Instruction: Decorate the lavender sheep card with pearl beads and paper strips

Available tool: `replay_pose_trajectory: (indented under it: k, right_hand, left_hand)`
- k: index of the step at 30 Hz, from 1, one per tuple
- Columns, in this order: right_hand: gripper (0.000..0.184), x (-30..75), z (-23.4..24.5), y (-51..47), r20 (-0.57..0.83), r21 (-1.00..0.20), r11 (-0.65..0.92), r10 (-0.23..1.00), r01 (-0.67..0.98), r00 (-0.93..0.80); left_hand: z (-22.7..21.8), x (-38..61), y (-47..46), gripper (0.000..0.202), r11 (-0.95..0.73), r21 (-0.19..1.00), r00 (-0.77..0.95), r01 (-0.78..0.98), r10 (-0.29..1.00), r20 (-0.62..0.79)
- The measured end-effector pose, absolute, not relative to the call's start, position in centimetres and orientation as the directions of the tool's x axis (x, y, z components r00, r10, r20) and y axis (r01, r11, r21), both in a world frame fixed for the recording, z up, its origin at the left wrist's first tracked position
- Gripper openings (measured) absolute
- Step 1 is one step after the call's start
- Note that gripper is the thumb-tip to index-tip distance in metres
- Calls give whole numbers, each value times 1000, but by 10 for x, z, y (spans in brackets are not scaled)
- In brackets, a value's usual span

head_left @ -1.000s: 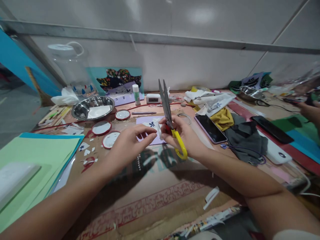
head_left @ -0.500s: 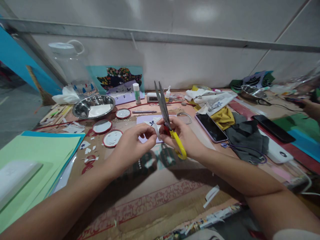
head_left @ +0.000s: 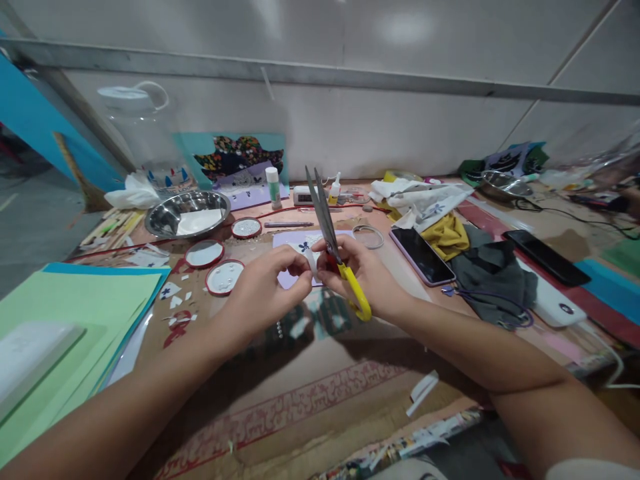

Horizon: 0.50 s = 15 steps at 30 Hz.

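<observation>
My right hand [head_left: 367, 277] grips yellow-handled scissors [head_left: 330, 233], blades pointing up and away, nearly closed. My left hand [head_left: 263, 293] pinches a small white paper piece [head_left: 312, 261] between thumb and fingertips, right beside the right hand's fingers, which also touch it. Both hands hover over a lilac card [head_left: 300, 250] with a small blue flower shape on it.
A steel bowl [head_left: 186, 212], three round red-rimmed lids [head_left: 224, 275], a glue stick [head_left: 273, 187] and a clear jug [head_left: 143, 137] stand at left back. Green and blue paper sheets [head_left: 65, 327] lie at left. Two phones [head_left: 421, 255], cloths [head_left: 493, 280] and cables lie at right.
My left hand has closed in on the right hand and pinched the white piece. The scissors have tilted slightly leftward. A co-worker's hand at the far right edge has withdrawn.
</observation>
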State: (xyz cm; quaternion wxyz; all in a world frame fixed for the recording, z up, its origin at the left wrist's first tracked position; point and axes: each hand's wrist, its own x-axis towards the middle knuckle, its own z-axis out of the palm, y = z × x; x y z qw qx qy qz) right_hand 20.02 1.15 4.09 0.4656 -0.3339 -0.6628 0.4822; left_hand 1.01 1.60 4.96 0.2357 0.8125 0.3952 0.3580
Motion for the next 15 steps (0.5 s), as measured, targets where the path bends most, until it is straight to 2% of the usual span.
replay_pose_trajectory:
  k: [5,8,11,15]
  right_hand:
    - [32,199,41,12,292,-951,308,889,-10,-352]
    - [30,202,42,14,272,-961,273,905,-43,-328]
    - [34,205,38,13,228,-973,228,909,-40,-349]
    - [57,207,25,6,192,-979,203,854,-32,-483]
  left_hand:
    - [49,12,15,9,-584,653,411,482,809,420]
    - [57,9,17,9,-563,649,322,511,826,463]
    - [70,-1,22,10,-452,744,177,492,888,423]
    - [87,-16,28,14,-322,879,45,353,944,328]
